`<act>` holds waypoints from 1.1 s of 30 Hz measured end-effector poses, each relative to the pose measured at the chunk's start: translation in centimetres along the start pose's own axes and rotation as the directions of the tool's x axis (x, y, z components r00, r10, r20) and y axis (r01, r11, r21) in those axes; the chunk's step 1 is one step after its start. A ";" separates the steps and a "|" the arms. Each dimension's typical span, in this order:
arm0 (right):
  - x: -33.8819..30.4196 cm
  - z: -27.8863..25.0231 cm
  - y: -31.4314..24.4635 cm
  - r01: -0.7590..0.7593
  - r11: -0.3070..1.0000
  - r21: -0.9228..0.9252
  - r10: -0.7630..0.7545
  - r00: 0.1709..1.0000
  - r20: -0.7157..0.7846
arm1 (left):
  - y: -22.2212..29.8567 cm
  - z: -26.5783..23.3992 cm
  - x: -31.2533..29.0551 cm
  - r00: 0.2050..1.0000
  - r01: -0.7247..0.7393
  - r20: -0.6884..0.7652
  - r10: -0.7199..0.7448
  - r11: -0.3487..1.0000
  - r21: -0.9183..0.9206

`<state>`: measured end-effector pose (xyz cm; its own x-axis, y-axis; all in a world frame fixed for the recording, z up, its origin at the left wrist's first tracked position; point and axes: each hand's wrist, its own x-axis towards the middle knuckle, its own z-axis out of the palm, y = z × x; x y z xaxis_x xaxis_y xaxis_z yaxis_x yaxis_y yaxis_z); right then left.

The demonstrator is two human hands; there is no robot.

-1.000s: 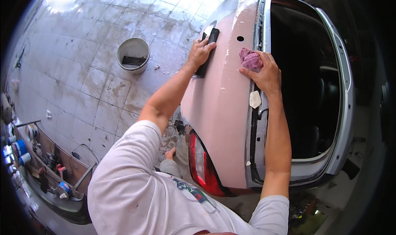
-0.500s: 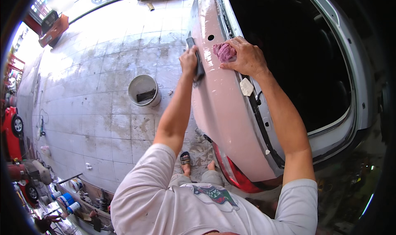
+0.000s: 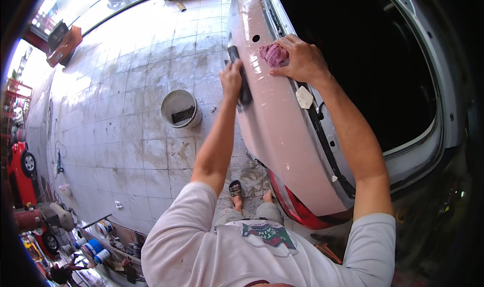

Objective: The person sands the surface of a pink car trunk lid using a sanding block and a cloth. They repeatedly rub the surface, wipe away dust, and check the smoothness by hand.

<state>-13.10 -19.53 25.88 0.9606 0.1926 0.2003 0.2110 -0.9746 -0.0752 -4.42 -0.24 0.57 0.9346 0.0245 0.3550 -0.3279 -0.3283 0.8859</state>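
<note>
My left hand [image 3: 231, 80] is closed around a long black sanding block [image 3: 244, 89], which rests along the outer left side of a pinkish, wet-looking car body panel [image 3: 275, 130]. My right hand [image 3: 306, 60] grips a crumpled pink cloth [image 3: 274, 55] against the top of that panel, just nearer than a round hole [image 3: 256, 38]. Its thumb and fingers curve round the cloth. A small whitish angular piece [image 3: 304, 98] lies on the panel's inner edge by my right wrist. The sanding block's face against the panel is hidden.
A grey bucket [image 3: 196, 116] with a dark flat piece inside stands on the tiled floor to the left. The dark window opening [image 3: 368, 65] is at right, and a red tail light [image 3: 297, 206] sits low. Paint cans [image 3: 92, 247] and a red car [image 3: 22, 173] are far left.
My left hand has slid the sanding block slightly nearer along the panel's side. The right hand keeps the cloth at about the same spot. The whole view has shifted a little.
</note>
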 end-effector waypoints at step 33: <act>-0.4 -0.3 0.4 0.043 0.998 0.044 -0.045 0.999 0.028 | 11.7 -1.5 -15.3 0.946 0.313 -0.042 -0.320 0.941 -0.128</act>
<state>-13.43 -20.01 26.09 0.9549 0.2389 0.1764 0.2602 -0.9594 -0.1091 -22.75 -3.03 5.90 0.9837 0.1679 0.0645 -0.0337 -0.1803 0.9830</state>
